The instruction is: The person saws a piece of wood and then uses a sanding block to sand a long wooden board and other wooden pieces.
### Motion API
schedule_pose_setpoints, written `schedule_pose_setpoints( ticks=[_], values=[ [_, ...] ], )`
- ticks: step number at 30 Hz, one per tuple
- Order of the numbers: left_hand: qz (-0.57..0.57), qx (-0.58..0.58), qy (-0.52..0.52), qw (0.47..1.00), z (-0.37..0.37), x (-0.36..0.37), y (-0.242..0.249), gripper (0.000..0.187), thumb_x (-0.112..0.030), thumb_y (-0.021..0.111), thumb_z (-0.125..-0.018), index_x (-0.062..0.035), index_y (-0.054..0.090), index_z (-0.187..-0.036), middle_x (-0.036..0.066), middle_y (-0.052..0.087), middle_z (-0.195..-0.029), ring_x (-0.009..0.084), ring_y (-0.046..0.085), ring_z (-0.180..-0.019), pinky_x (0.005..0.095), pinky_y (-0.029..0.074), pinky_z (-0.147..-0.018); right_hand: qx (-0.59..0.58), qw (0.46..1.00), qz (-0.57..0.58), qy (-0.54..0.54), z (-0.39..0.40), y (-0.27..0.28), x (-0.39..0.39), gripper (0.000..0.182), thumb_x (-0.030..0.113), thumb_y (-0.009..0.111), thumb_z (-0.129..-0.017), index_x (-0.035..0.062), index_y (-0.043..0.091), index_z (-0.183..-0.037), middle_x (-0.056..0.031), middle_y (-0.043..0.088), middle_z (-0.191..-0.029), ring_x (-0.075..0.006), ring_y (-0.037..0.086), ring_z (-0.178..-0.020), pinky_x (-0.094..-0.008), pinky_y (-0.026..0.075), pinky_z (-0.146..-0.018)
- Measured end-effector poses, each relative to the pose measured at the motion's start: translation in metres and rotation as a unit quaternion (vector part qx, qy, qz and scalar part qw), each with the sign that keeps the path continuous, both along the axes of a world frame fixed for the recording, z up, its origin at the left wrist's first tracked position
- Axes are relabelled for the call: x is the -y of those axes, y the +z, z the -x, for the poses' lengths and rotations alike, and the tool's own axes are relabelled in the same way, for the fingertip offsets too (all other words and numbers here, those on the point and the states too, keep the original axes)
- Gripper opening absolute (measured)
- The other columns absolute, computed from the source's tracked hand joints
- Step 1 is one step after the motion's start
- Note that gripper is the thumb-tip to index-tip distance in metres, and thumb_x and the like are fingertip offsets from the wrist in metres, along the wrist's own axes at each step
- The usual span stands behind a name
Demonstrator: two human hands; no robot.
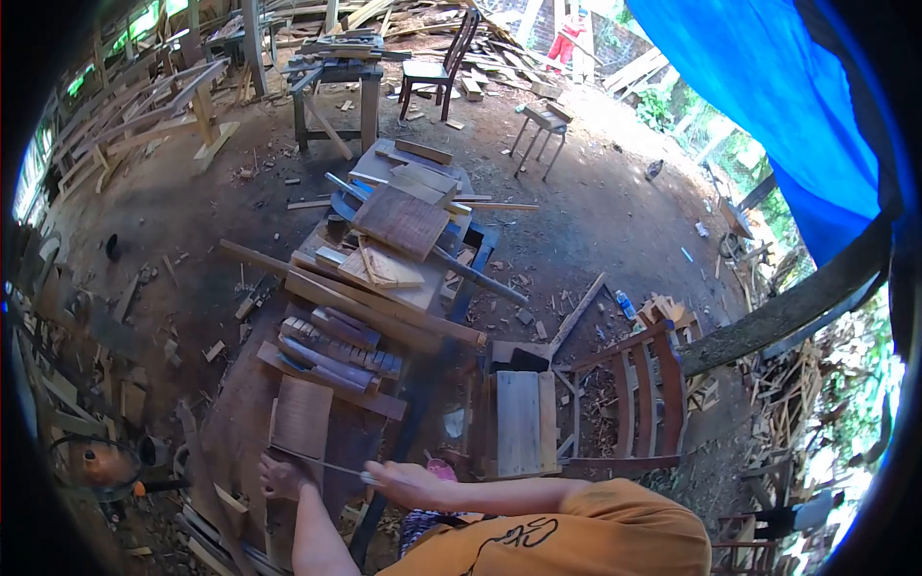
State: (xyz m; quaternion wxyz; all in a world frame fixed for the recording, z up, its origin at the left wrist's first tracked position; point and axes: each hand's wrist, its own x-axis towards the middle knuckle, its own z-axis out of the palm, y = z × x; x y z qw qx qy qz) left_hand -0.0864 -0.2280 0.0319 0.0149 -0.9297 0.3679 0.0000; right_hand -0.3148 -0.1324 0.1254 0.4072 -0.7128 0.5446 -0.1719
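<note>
Near the bottom centre, my left hand point(280, 477) rests with closed fingers at the lower end of a brown wooden board point(303, 418). What its fingers hold is too small to make out. To its right, my right hand point(401, 483) is closed on one end of a thin rod-like tool point(331, 467). The tool runs left from that hand across the board's lower edge, toward my left hand. The board lies flat on the workbench, below a row of stacked wooden pieces point(336, 355).
More boards point(401, 221) are piled farther up the bench. A slatted wooden chair frame point(648, 394) and a plank-topped piece point(519, 422) stand at the right. Beyond are a chair point(427, 72), a small stool point(545, 117) and a person in red point(565, 43). An orange tool point(104, 466) is at left.
</note>
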Motion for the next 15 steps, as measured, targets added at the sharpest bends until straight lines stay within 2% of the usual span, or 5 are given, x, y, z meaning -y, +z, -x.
schedule_pose_setpoints(
  ticks=[4, 8, 10, 12, 15],
  values=[
    [-0.026, -0.022, -0.002, 0.999, 0.004, 0.001, 0.010, 0.033, -0.030, 0.044, -0.097, -0.0209, 0.056, -0.126, 0.003, 0.059, -0.121, 0.0238, 0.056, -0.114, 0.0516, 0.034, -0.102, -0.046, 0.999, 0.013, -0.004, 0.024, 0.018, -0.018, 0.023, 0.025, 0.059, -0.096, 0.0071, 0.048, -0.105, -0.0223, 0.063, -0.078, -0.0428, 0.065, -0.075, -0.0510, 0.051, -0.062],
    [0.018, 0.012, -0.014, 1.000, -0.008, -0.001, -0.017, 0.029, -0.028, 0.044, -0.097, -0.0193, 0.057, -0.121, 0.003, 0.059, -0.121, 0.0241, 0.057, -0.114, 0.0517, 0.034, -0.102, 0.026, 0.999, 0.030, -0.007, -0.049, -0.032, 0.039, 0.024, 0.026, 0.055, -0.098, 0.0043, 0.045, -0.105, -0.0243, 0.064, -0.081, -0.0451, 0.065, -0.077, -0.0515, 0.053, -0.066],
    [0.012, 0.003, -0.007, 1.000, 0.001, 0.002, 0.003, 0.029, -0.028, 0.044, -0.097, -0.0189, 0.056, -0.122, 0.004, 0.058, -0.122, 0.0243, 0.056, -0.115, 0.0519, 0.034, -0.102, 0.018, 0.999, 0.025, -0.016, -0.067, -0.028, 0.049, 0.024, 0.026, 0.053, -0.099, 0.0039, 0.044, -0.105, -0.0252, 0.064, -0.083, -0.0462, 0.065, -0.080, -0.0521, 0.053, -0.069],
    [-0.001, -0.020, -0.006, 1.000, 0.007, 0.004, 0.018, 0.029, -0.028, 0.043, -0.097, -0.0186, 0.055, -0.122, 0.004, 0.058, -0.122, 0.0244, 0.056, -0.116, 0.0521, 0.034, -0.102, 0.028, 0.999, 0.015, -0.004, -0.035, -0.015, 0.031, 0.025, 0.026, 0.055, -0.098, 0.0043, 0.045, -0.106, -0.0254, 0.064, -0.085, -0.0459, 0.065, -0.081, -0.0520, 0.053, -0.068],
    [-0.037, -0.025, -0.002, 0.999, 0.011, 0.002, 0.021, 0.032, -0.028, 0.043, -0.097, -0.0194, 0.054, -0.126, 0.004, 0.058, -0.122, 0.0235, 0.055, -0.117, 0.0523, 0.034, -0.101, -0.022, 0.999, -0.024, 0.021, 0.017, 0.018, -0.005, 0.024, 0.025, 0.053, -0.099, 0.0048, 0.044, -0.108, -0.0260, 0.064, -0.085, -0.0454, 0.065, -0.080, -0.0534, 0.052, -0.067]
  ],
)
